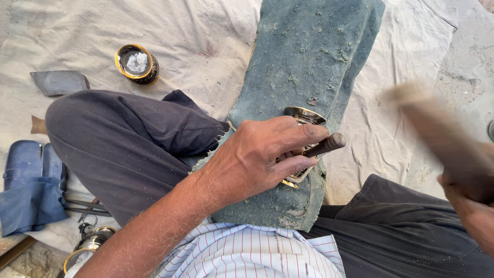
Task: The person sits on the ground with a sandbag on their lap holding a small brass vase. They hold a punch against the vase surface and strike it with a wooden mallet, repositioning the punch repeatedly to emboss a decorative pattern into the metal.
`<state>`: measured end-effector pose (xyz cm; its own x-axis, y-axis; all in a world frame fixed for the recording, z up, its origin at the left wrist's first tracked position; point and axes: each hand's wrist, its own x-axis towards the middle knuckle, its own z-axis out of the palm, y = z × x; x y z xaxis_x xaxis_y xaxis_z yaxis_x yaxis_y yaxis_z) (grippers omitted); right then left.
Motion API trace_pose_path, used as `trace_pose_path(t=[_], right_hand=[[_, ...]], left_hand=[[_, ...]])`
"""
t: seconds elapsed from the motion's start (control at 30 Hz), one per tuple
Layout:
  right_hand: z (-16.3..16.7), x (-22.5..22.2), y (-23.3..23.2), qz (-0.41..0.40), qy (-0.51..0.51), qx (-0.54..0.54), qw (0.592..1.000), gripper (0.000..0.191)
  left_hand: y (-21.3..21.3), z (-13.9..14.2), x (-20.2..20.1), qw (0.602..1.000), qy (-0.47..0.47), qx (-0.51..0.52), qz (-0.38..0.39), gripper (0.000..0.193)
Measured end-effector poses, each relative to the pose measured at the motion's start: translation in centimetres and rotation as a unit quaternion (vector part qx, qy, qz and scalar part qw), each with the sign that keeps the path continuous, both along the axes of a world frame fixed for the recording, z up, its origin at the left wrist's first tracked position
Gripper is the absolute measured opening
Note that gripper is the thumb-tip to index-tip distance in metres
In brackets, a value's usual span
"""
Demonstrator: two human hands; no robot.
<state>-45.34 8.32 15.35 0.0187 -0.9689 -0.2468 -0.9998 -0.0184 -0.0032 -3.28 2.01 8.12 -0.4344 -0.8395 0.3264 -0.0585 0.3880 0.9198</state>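
My left hand [262, 157] grips a short dark chisel [325, 145] and presses on a round brass vessel [303, 116] with black and gold pattern. The vessel lies on a thick dusty green pad [303, 56] that rests over my lap. My right hand [471, 211], at the right edge, holds a wooden mallet [437, 131] raised and blurred with motion, apart from the chisel's end.
A second brass bowl [137, 64] with white wadding inside sits on the pale cloth [195, 36] at upper left. A grey flat piece [59, 81] lies beside it. Blue sandals [31, 170], metal tools [85, 208] and another brass item [92, 242] lie at lower left.
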Motion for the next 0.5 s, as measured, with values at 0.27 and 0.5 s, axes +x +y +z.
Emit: trace_pose_path(t=[0.27,0.5], right_hand=[[0.1,0.9,-0.2,0.014,0.014,-0.004,1.000,0.039],[1.0,2.4,-0.9,0.031,0.028,-0.015,0.999,0.040]], left_hand=[[0.0,0.3,0.0,1.000,-0.011,-0.008,0.005,0.046],[0.0,0.1,0.0,1.000,0.011,-0.001,0.003,0.043]])
